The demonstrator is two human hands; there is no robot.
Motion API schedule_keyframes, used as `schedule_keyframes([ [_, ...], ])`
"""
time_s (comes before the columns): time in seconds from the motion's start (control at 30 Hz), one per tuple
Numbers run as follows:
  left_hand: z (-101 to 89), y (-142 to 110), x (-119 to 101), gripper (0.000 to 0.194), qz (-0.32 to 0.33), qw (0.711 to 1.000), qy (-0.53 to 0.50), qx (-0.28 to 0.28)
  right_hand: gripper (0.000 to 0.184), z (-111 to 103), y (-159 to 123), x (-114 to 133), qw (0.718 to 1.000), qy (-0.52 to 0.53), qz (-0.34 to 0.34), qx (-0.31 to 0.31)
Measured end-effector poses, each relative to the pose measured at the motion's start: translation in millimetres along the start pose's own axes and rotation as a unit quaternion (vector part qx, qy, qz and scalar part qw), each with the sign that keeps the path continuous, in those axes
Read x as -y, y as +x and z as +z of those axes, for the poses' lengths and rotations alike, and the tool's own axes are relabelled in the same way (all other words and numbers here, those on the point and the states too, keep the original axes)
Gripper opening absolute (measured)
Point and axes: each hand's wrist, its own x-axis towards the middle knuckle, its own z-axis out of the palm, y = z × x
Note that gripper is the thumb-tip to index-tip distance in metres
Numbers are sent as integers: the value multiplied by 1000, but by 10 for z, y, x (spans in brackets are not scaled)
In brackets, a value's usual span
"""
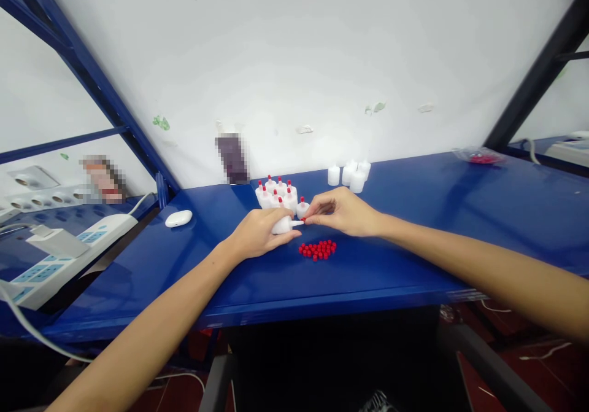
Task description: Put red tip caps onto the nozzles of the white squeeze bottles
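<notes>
My left hand (258, 233) is wrapped round a white squeeze bottle (282, 225), tipped on its side with its thin nozzle pointing right. At the nozzle's tip, my right hand (341, 212) pinches a small red cap (304, 220) between thumb and fingertips. Whether the cap sits on the nozzle or just touches it, I cannot tell. Behind my hands stands a cluster of upright white bottles with red caps (289, 198). Several loose red caps (318, 250) lie in a patch on the blue table (368, 264), just in front of my hands.
White bottles without red caps (356, 181) stand at the back by the wall. A clear bag with red pieces (481, 156) lies at the far right. On the left are a white earbud case (178, 218) and a power strip (78, 258) with cables.
</notes>
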Motion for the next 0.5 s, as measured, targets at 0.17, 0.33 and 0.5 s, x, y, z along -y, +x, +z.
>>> schedule_keyframes([
  [0.17,2,13,-28,35,-5,1000,0,16,15,4,1,-5,1000,1,1,24],
  [0.33,-28,13,-15,33,-27,1000,0,-3,11,-13,-4,-46,994,-103,-34,25],
  [0.5,-39,19,39,34,-53,995,-21,-87,13,-10,27,-4,951,-256,-123,119],
])
